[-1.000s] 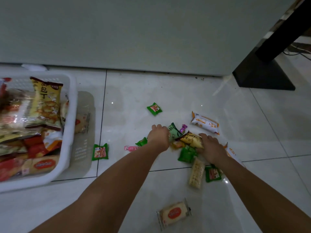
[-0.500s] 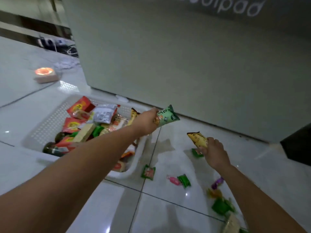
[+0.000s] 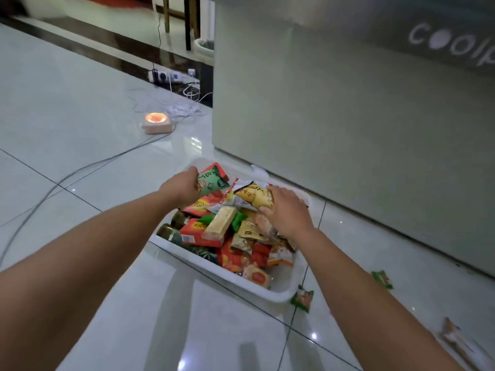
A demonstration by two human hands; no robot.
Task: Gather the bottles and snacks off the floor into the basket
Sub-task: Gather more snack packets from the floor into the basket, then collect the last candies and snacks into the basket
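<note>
Both forearms are bare from the bottom edge of the view up to the wrists, with no sleeve showing on either one. The left hand (image 3: 182,186) wears nothing that I can see: no glove, no ring, no watch or band at the wrist. The right hand (image 3: 288,210) is just as plain, ungloved, its wrist uncovered, its short thumbnail unpainted. Neither arm carries any strap, bracelet or marking.
</note>
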